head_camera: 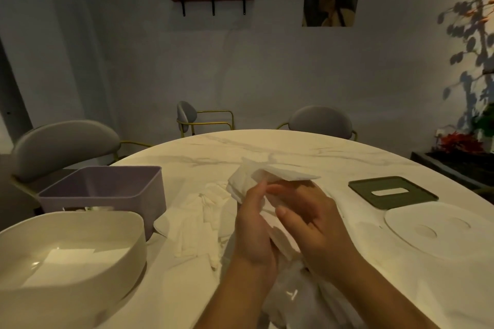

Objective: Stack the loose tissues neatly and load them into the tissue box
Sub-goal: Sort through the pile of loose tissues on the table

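While both hands hang over the table [280, 147], the left hand [251, 224] and right hand [314, 219] curl round a small stack of tissues [270, 177], pressing it from either side; squaring it up, I'd say. More loose tissues [195, 222] lie crumpled at nine o'clock from the hands. Beyond them stand a purple box [107, 189] at nine and a white box [80, 248] at eight, both open. Next, I'd guess, the stack wants lowering flat into a box without fanning out.
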Demonstrator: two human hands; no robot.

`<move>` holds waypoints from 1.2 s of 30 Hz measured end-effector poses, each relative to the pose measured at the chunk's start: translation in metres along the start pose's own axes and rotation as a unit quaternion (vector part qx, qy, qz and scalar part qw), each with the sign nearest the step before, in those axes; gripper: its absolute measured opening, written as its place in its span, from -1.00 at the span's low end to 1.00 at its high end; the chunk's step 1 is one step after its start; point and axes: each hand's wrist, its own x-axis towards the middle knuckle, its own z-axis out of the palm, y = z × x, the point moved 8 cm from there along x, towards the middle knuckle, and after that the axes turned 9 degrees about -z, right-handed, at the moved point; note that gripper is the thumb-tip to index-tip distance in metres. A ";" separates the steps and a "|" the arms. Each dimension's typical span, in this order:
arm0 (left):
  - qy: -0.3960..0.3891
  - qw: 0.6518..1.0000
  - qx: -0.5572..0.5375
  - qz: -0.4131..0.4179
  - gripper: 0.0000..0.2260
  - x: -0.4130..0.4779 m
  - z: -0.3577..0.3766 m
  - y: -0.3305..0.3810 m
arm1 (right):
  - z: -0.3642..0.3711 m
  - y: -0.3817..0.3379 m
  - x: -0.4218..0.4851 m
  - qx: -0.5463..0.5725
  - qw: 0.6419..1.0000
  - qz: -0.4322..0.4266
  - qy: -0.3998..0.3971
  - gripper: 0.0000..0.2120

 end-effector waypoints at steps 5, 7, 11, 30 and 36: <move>0.000 0.989 -0.122 -0.085 -0.62 0.002 -0.001 -0.012 | -0.016 0.005 0.006 0.059 0.998 0.002 0.036 -0.74; 0.034 0.983 -0.160 -0.087 -0.64 0.005 -0.012 -0.007 | -0.036 0.011 0.011 0.029 0.997 0.005 0.067 -0.83; 0.076 0.973 -0.215 -0.042 -0.69 0.013 -0.038 0.010 | -0.055 0.036 0.014 -0.097 0.994 0.053 0.002 -0.78; 0.197 0.956 -0.183 -0.115 -0.76 0.012 -0.062 0.002 | -0.033 0.072 -0.009 -0.209 0.932 0.185 -0.230 -0.78; 0.169 0.961 -0.204 -0.079 -0.74 0.006 -0.054 0.012 | -0.040 0.072 -0.006 -0.205 0.951 0.165 -0.162 -0.75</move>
